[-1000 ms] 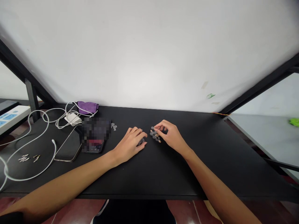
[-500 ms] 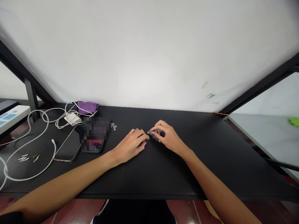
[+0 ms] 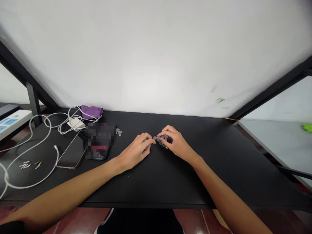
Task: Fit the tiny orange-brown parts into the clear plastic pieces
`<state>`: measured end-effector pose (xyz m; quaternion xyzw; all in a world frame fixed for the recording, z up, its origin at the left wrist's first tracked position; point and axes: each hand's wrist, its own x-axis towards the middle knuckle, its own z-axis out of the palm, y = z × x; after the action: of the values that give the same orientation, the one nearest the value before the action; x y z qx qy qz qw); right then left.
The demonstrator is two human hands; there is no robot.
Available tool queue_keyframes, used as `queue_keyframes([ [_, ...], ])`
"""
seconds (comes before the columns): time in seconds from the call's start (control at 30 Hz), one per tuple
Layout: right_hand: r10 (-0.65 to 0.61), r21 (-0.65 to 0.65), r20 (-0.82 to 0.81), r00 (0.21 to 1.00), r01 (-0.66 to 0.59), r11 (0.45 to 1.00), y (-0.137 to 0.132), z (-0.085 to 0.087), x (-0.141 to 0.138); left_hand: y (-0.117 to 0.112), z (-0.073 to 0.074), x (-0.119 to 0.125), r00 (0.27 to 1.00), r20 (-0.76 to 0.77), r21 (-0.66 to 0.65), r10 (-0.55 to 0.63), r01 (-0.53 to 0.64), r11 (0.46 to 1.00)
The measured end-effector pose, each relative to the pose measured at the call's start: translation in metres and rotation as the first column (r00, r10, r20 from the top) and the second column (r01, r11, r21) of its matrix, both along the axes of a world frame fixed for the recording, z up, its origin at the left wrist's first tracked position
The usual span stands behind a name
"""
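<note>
My right hand (image 3: 174,139) is bent over a small cluster of clear plastic pieces (image 3: 161,140), which look like little suction cups. Its thumb and fingers pinch one of them, with the others under and beside the fingertips. From the left, my left hand (image 3: 140,146) comes close, its fingers curled and its fingertips at the round clear disc on the cluster's left end. More clear material shows between the left fingers, mostly hidden. Farther left on the black table (image 3: 165,182) lie a few loose clear pieces (image 3: 119,132).
At the left lie a phone (image 3: 71,151), a second, partly blurred phone (image 3: 98,152), a white cable (image 3: 40,185), a charger (image 3: 76,123), a purple pouch (image 3: 91,111) and several small metal pieces (image 3: 25,164). A white power strip (image 3: 14,120) stands beyond. The white wall (image 3: 146,65) bounds the back.
The fingers of my left hand have shifted and drawn in, and the fingertips now meet the disc at the cluster's left end. My right hand has barely moved.
</note>
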<state>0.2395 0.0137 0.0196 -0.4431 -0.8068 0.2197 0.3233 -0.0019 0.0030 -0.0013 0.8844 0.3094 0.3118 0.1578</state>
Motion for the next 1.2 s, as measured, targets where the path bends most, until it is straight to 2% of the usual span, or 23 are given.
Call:
queue_keyframes([
  [0.13,0.010,0.001,-0.045,0.999,-0.010,1.000,-0.003,0.004,-0.002,-0.001,0.001,0.001,0.998,0.063,-0.027,-0.009,0.011,1.000],
  [0.3,0.139,-0.021,-0.032,0.990,-0.140,0.990,-0.009,0.010,-0.008,-0.003,0.005,0.001,0.987,0.150,-0.046,-0.058,0.065,0.997],
  [0.4,0.173,-0.021,0.008,0.985,-0.172,0.985,-0.012,0.013,-0.010,-0.004,0.005,0.002,0.979,0.198,-0.043,-0.052,0.062,0.997],
  [0.63,0.171,-0.016,0.011,0.985,-0.171,0.985,-0.012,0.013,-0.008,-0.002,0.002,0.002,0.970,0.243,-0.054,-0.012,0.025,0.998],
  [0.9,0.164,-0.018,0.002,0.987,-0.164,0.986,-0.013,0.014,-0.009,-0.002,0.003,0.002,0.966,0.256,-0.042,-0.037,0.049,0.998],
  [1.07,0.157,-0.025,-0.030,0.987,-0.158,0.987,-0.013,0.013,-0.009,-0.002,0.002,0.003,0.969,0.247,-0.048,-0.007,0.020,0.999],
  [1.2,0.156,-0.025,-0.044,0.987,-0.157,0.987,-0.013,0.012,-0.009,-0.001,0.001,0.003,0.975,0.222,0.004,0.026,-0.028,1.000],
])
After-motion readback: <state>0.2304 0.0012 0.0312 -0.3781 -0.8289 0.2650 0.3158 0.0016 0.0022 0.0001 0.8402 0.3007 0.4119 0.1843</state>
